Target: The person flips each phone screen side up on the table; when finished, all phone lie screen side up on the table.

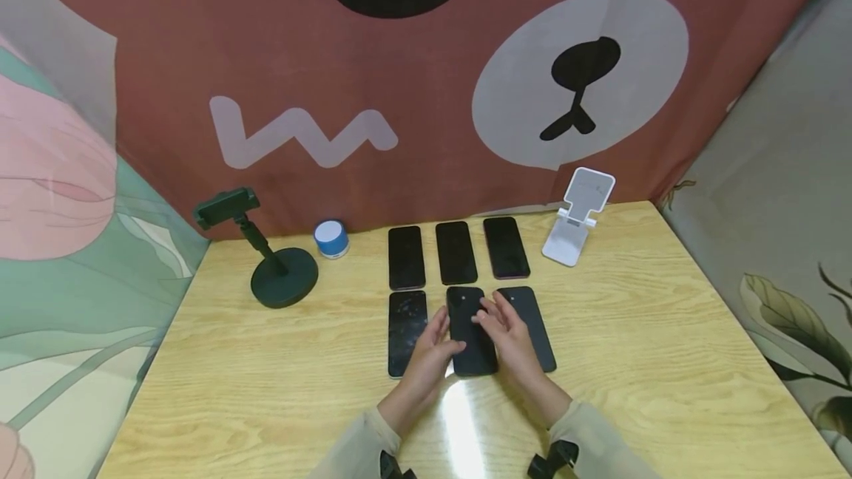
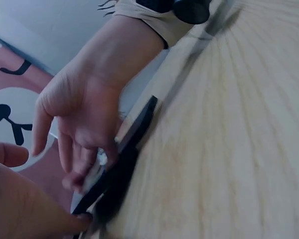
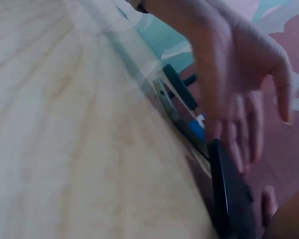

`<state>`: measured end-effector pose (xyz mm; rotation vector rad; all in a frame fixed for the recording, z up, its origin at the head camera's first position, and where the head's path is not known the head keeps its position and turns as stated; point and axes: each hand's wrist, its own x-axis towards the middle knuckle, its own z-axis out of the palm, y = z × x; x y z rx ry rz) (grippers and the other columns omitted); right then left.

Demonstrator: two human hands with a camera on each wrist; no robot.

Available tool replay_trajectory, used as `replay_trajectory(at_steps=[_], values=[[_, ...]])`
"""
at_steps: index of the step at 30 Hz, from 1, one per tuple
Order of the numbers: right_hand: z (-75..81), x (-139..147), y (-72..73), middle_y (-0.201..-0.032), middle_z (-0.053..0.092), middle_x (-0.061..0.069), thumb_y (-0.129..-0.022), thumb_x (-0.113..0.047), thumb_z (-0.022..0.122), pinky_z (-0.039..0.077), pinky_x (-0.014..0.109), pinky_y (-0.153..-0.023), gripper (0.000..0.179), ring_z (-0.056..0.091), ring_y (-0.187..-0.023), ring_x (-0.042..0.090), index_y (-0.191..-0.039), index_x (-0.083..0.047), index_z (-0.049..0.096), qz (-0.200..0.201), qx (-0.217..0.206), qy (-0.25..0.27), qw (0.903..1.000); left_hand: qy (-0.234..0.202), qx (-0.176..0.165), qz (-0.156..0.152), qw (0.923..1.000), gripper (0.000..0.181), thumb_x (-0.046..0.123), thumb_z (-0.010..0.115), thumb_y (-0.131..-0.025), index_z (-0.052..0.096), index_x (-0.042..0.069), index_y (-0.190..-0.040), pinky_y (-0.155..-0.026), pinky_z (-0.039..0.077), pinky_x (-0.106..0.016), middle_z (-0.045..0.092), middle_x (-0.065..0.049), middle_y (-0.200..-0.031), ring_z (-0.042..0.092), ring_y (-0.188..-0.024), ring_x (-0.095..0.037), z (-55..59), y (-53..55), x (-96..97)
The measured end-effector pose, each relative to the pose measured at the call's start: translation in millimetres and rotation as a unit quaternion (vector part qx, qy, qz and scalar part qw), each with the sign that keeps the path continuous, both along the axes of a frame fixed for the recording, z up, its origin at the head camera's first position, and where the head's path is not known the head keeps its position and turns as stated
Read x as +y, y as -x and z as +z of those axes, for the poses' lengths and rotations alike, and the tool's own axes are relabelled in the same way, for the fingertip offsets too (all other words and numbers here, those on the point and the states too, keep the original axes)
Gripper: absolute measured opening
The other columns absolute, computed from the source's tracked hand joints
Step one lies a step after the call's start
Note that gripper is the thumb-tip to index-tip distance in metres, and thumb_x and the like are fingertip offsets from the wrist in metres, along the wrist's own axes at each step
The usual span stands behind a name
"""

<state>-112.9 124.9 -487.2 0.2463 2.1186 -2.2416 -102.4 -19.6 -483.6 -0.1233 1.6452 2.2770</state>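
Observation:
In the head view, a black smartphone [image 1: 471, 338] with its camera side up is between my two hands, in the middle of the front row. My left hand [image 1: 426, 368] is at its left edge, the thumb reaching over the phone and the fingers extended. From the right, my right hand [image 1: 515, 346] reaches over its upper part with fingers loosely bent. It also covers part of another dark phone [image 1: 538, 331]. Left of my left hand lies a phone [image 1: 407, 331] with a glossy, smudged face. In the right wrist view the middle phone [image 3: 229, 194] appears edge-on; whether it lies flat I cannot tell.
Behind is a row of three black phones [image 1: 407, 257] [image 1: 456, 252] [image 1: 506, 247]. A dark green phone stand [image 1: 285, 278] and a small blue-and-white cylinder [image 1: 330, 239] stand at left. A white folding stand [image 1: 577, 220] is at the back right of the wooden table [image 1: 266, 390].

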Motion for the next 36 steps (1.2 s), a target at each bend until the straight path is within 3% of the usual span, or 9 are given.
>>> replay_trajectory(at_steps=[3,6,9,11,14,17,24,36], values=[[-0.1,-3.0,-1.7,-0.148,0.029,0.027,-0.094,-0.009,0.056,0.045,0.024,-0.094,0.068,0.052,-0.116,0.022,-0.148,0.004,0.017,0.016,0.012,0.026,0.9995,0.024,-0.004,0.004,0.9997,0.078,-0.003,0.055,-0.081,0.016,-0.004,-0.149,-0.112,0.016,-0.049,0.016,-0.023,-0.154,0.01,-0.143,-0.035,0.7,1.3,0.1],[2.9,-11.2,-3.1,-0.151,0.021,0.025,-0.094,-0.01,0.056,0.047,0.019,-0.086,0.071,0.048,-0.119,0.024,-0.149,0.003,0.013,0.044,0.038,0.024,0.998,0.044,-0.016,-0.006,0.9989,0.077,-0.002,0.056,-0.08,0.019,-0.003,-0.148,-0.111,0.021,-0.048,0.021,-0.022,-0.153,0.015,-0.142,-0.034,0.6,1.6,3.5],[6.3,-20.2,-3.5,-0.153,0.017,0.024,-0.094,-0.014,0.057,0.044,0.021,-0.09,0.074,0.04,-0.128,0.035,-0.15,0.002,0.011,0.087,0.054,0.012,0.9947,0.027,-0.029,-0.016,0.9991,0.077,-0.006,0.053,-0.079,0.02,-0.003,-0.148,-0.107,0.03,-0.044,0.022,-0.02,-0.153,0.02,-0.14,-0.034,-1.4,-0.8,9.9],[7.5,-21.5,-3.2,-0.154,0.017,0.022,-0.094,-0.017,0.058,0.042,0.029,-0.095,0.074,0.035,-0.132,0.037,-0.15,0.001,0.013,0.099,0.044,0.0,0.9941,0.029,-0.031,-0.01,0.999,0.077,-0.006,0.053,-0.079,0.02,-0.002,-0.148,-0.106,0.031,-0.044,0.02,-0.02,-0.153,0.019,-0.14,-0.034,-1.5,-1.9,13.6],[8.6,-16.1,-4.5,-0.153,0.021,0.02,-0.094,-0.018,0.057,0.037,0.044,-0.103,0.07,0.032,-0.134,0.036,-0.149,0.0,0.019,0.085,0.017,-0.023,0.996,0.04,-0.032,0.003,0.9987,0.075,-0.004,0.05,-0.081,0.018,-0.003,-0.148,-0.109,0.026,-0.05,0.013,-0.024,-0.154,0.012,-0.141,-0.039,-0.3,-1.5,14.5],[8.9,-5.5,-6.6,-0.152,0.023,0.021,-0.094,-0.014,0.057,0.029,0.053,-0.107,0.066,0.029,-0.136,0.037,-0.148,0.002,0.022,0.068,0.005,-0.063,0.9956,0.066,-0.034,-0.003,0.9972,0.074,-0.002,0.049,-0.082,0.015,-0.004,-0.149,-0.109,0.022,-0.054,0.01,-0.026,-0.154,0.01,-0.141,-0.042,-0.3,-1.2,11.3],[6.7,11.0,-10.0,-0.15,0.024,0.026,-0.094,-0.013,0.057,0.025,0.051,-0.109,0.065,0.027,-0.136,0.041,-0.146,0.006,0.022,0.081,-0.001,-0.164,0.9832,0.085,-0.029,-0.008,0.996,0.073,-0.002,0.05,-0.084,0.016,-0.004,-0.148,-0.109,0.023,-0.054,0.014,-0.025,-0.154,0.014,-0.14,-0.041,-3.5,-3.2,5.7],[9.1,10.8,-19.1,-0.147,0.026,0.03,-0.092,-0.011,0.058,0.02,0.055,-0.11,0.062,0.022,-0.136,0.046,-0.143,0.007,0.027,0.066,0.0,-0.179,0.9816,0.085,-0.036,-0.018,0.9956,0.073,0.0,0.051,-0.084,0.017,-0.003,-0.148,-0.111,0.019,-0.052,0.016,-0.023,-0.154,0.014,-0.141,-0.04,-2.7,-4.1,6.0]])
